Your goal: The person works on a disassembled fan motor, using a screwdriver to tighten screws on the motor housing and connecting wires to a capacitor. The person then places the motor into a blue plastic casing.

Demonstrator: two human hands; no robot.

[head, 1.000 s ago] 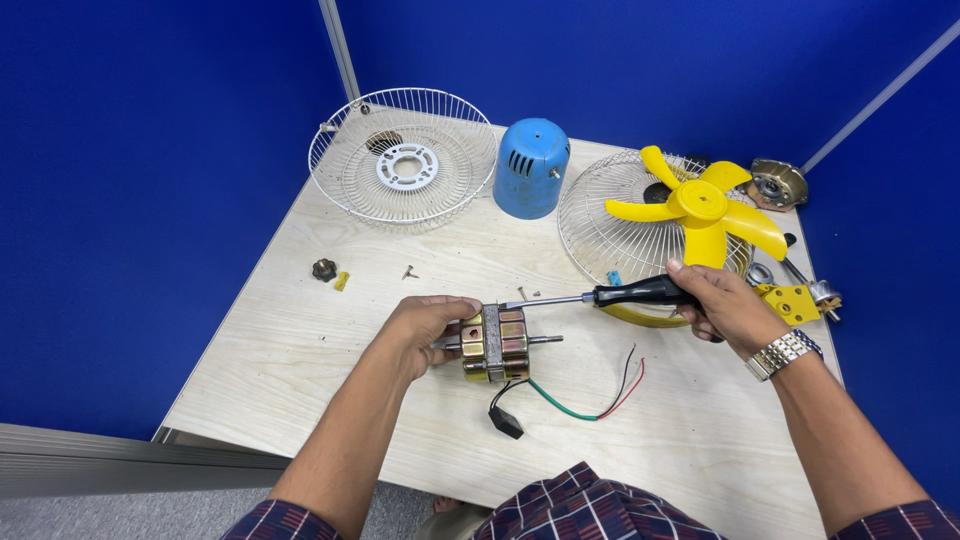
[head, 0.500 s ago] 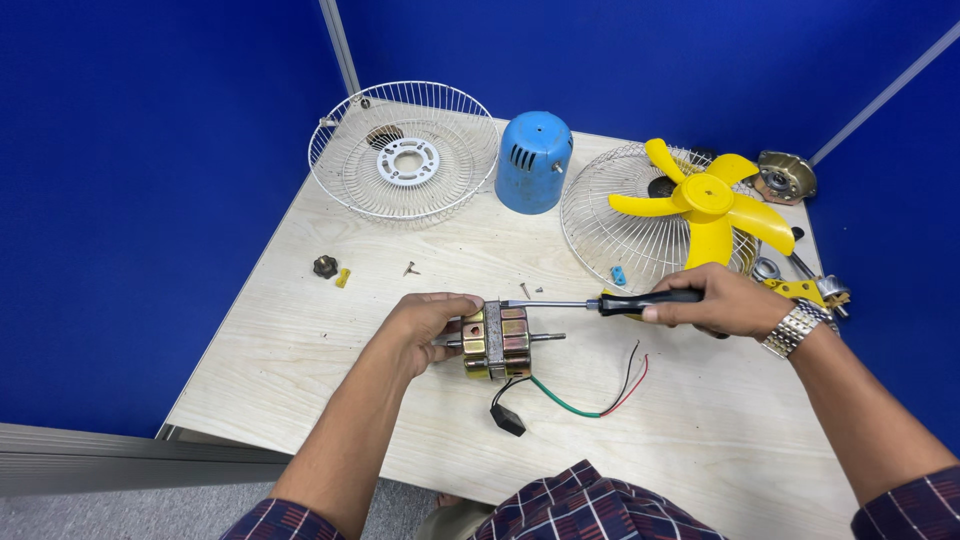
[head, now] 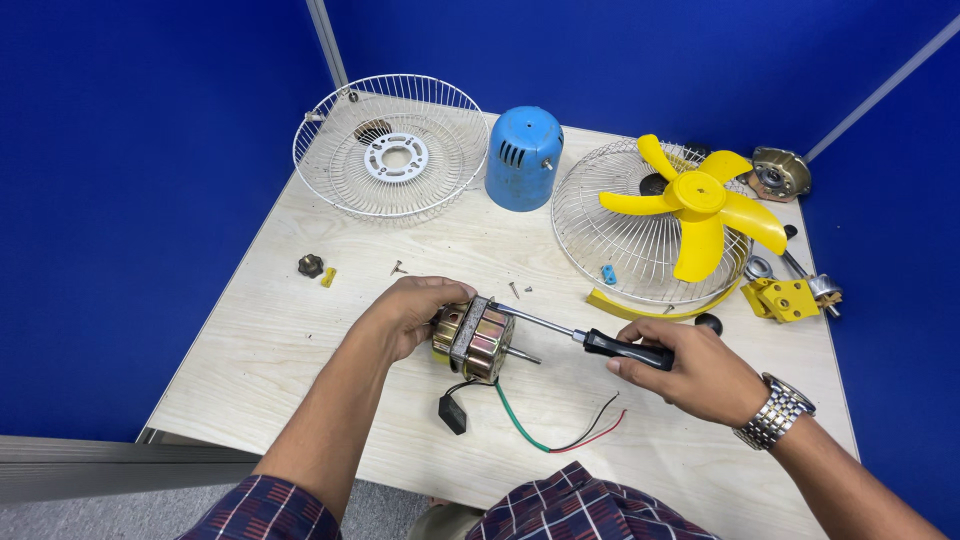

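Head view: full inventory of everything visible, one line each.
fan motor: 1, brass and grey, table centre, held by left hand
screwdriver: 1, black handle, tip at motor, in right hand
wires: green, red, black, trailing from motor
fan guard: 2, white wire, back left and back right
fan blade: 1, yellow, on right guard
motor cover: 1, blue, back centre
bracket: 1, yellow, right edge
knob: 1, dark, left
table: 1, pale wood
left hand: 1
right hand: 1, wristwatch
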